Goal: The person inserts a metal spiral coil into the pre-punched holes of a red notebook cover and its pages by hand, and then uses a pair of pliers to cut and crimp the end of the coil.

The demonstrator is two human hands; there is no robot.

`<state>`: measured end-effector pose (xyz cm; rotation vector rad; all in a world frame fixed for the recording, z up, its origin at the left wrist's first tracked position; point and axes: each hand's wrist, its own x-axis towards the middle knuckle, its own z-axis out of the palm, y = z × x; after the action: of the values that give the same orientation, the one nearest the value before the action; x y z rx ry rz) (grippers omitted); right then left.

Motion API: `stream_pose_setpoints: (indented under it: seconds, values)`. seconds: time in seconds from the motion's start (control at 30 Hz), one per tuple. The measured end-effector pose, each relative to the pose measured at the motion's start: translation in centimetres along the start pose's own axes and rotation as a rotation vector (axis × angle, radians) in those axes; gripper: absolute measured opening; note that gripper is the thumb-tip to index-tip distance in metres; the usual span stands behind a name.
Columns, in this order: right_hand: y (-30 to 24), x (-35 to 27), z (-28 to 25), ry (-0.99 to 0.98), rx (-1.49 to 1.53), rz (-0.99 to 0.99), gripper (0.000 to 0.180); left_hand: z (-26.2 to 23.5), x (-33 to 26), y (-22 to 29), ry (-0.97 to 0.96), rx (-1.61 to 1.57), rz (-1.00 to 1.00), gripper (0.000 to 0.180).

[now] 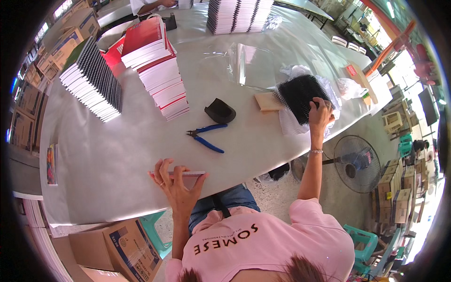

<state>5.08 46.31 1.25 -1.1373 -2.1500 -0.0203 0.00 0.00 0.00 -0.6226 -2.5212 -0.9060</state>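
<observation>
My left hand (181,183) holds a thin pad of paper (193,174) on edge near the table's front, thumb on one end and fingers on the other. At the right, my right hand (320,113) is curled over a pile of black binding coils (299,94), its fingertips closed among them. The coils lie on crumpled white plastic (291,124). Between my hands rest blue-handled wire cutters (210,138), jaws apart, and a black curved piece (220,111). A tan paper piece (268,102) sits beside the coils.
Tall stacks of red-covered books (162,84) and coil-bound notebooks (91,80) stand on the left of the table (117,164). More bound books (239,16) stand at the back, near another person's arm (152,5). Clear plastic (249,66) lies mid-table. A fan (355,163) stands right.
</observation>
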Motion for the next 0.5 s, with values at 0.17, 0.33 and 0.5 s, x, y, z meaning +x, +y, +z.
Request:
stream_pose_setpoints:
  seconds: [0.17, 0.33, 0.5]
  values:
    - [-4.4, 0.2, 1.2, 0.009, 0.038, -0.255, 0.027, -0.5, 0.5, 0.0, 0.000, 0.030, 0.010, 0.044]
    - [-3.9, 1.3, 2.8, -0.023, -0.011, -0.294, 0.016, -0.6, 0.2, 0.2, 0.004, 0.020, 0.033, 0.040]
    - [-3.1, 2.4, 1.6, 0.046, -0.062, -0.337, 0.015, 0.3, 0.2, 1.0, 0.047, -0.018, 0.007, 0.037]
